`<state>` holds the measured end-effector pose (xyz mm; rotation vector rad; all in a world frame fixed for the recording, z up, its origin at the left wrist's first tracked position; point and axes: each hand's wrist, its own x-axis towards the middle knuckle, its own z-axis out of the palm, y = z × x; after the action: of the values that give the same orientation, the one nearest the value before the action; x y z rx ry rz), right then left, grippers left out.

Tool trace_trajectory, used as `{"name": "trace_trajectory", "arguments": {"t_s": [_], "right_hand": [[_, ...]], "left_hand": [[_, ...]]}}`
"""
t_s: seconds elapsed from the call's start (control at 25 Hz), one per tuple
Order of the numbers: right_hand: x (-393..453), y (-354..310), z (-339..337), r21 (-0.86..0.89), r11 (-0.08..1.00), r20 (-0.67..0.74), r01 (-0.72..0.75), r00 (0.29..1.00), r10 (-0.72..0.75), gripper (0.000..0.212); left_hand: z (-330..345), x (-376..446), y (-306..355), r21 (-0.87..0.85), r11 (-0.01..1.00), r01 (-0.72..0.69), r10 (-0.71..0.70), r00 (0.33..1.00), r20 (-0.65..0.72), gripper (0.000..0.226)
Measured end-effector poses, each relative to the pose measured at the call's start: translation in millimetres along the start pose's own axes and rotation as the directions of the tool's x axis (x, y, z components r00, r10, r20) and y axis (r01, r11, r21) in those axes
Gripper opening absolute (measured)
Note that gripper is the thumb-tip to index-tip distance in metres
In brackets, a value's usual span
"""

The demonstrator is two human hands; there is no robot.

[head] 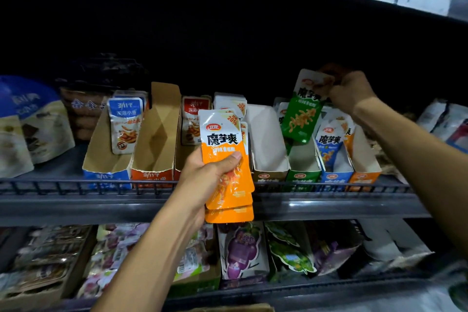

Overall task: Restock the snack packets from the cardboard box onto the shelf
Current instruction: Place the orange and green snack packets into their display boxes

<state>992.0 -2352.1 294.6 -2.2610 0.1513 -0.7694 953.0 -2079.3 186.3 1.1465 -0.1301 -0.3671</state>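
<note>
My left hand (pixel 202 177) grips a small stack of orange-and-white snack packets (pixel 225 159), held upright in front of the middle shelf (pixel 76 200). My right hand (pixel 352 94) pinches the top of a green-and-white snack packet (pixel 301 114), tilted above the green display tray (pixel 302 172). A blue packet (pixel 329 144) stands in the blue tray beside it. Only a top edge of a cardboard box (pixel 228 308) shows at the bottom of the view.
Open display trays line the shelf behind a low wire rail (pixel 101 185): a blue one (pixel 106 159) holding one packet, an orange one (pixel 154 149) with nothing visible inside, a white one (pixel 268 144). Larger bags stand far left (pixel 30 129). The shelf below holds fruit-snack packets (pixel 243 251).
</note>
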Motion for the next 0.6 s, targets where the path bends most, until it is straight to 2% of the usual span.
{"name": "trace_trajectory", "arguments": {"t_s": [0.08, 0.16, 0.24, 0.36, 0.44, 0.52, 0.56, 0.6], "right_hand": [[1.3, 9.7, 5.3, -0.248, 0.967, 0.130, 0.054, 0.991, -0.022, 0.032], [-1.6, 18.3, 13.5, -0.467, 0.865, 0.219, 0.184, 0.972, -0.089, 0.018], [-3.9, 25.5, 21.9, -0.630, 0.728, 0.235, 0.269, 0.960, -0.151, 0.011], [-5.0, 31.6, 33.0, -0.824, 0.492, 0.197, 0.282, 0.956, -0.217, 0.021], [-6.6, 35.1, 39.5, -0.895, 0.371, 0.164, 0.246, 0.957, -0.237, 0.032], [-11.6, 30.4, 43.5, -0.911, 0.365, 0.114, 0.194, 0.967, -0.230, 0.041], [-17.3, 25.7, 44.7, -0.888, 0.426, 0.074, 0.177, 0.966, -0.246, 0.041], [-24.8, 19.5, 45.1, -0.826, 0.534, 0.023, 0.179, 0.959, -0.284, 0.036]], "left_hand": [[0.2, 0.5, 0.3, 0.000, 1.000, -0.001, 0.001, 1.000, -0.007, 0.029], [1.2, 0.7, -0.6, 0.000, 1.000, 0.008, -0.008, 1.000, -0.008, 0.029], [2.3, 1.0, -1.4, 0.000, 1.000, 0.017, -0.017, 1.000, -0.006, 0.029], [0.9, 3.7, -1.7, -0.001, 1.000, 0.009, -0.009, 1.000, -0.002, 0.031], [1.0, 3.2, -2.3, 0.016, 1.000, 0.009, -0.009, 1.000, 0.001, 0.035], [2.4, 2.1, -1.8, 0.046, 0.999, 0.002, -0.003, 1.000, 0.024, 0.040], [2.9, 1.5, -1.3, 0.059, 0.998, -0.002, 0.000, 0.999, 0.035, 0.041], [3.2, 1.9, -0.8, 0.066, 0.998, -0.007, 0.004, 0.999, 0.045, 0.041]]}}
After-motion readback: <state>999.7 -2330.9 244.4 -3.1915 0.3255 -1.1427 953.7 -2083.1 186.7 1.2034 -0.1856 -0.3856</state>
